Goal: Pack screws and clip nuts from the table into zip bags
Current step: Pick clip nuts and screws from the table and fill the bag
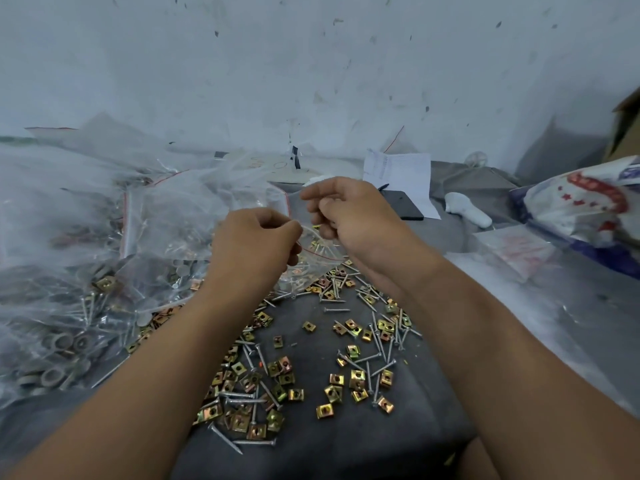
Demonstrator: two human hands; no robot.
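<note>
Both hands pinch the mouth of a small clear zip bag (313,252) held up over the middle of the table: the left hand (254,247) has its fingers curled round the bag's left edge, and the right hand (349,213), just to the right and a little farther off, has its fingers curled at the bag's upper right edge, though whether its fingertips also hold a small part is hidden. The bag hangs between and below the two hands, with a red strip along its top and a few screws and brass-coloured pieces visible through the plastic. Directly under the hands and nearer, on the grey cloth (311,455) covering the table, lie loose clip nuts (325,410) and long screws (242,395) scattered in a wide patch, some touching, some apart. To the left sits a heap of filled bags (86,258) holding screws, nuts and grey washers. Far right of the hands are a sheet of white paper (405,174) against the wall, a dark flat pad (403,204) just near of it, and a printed red, white and blue sack (585,206) at the right edge.
</note>
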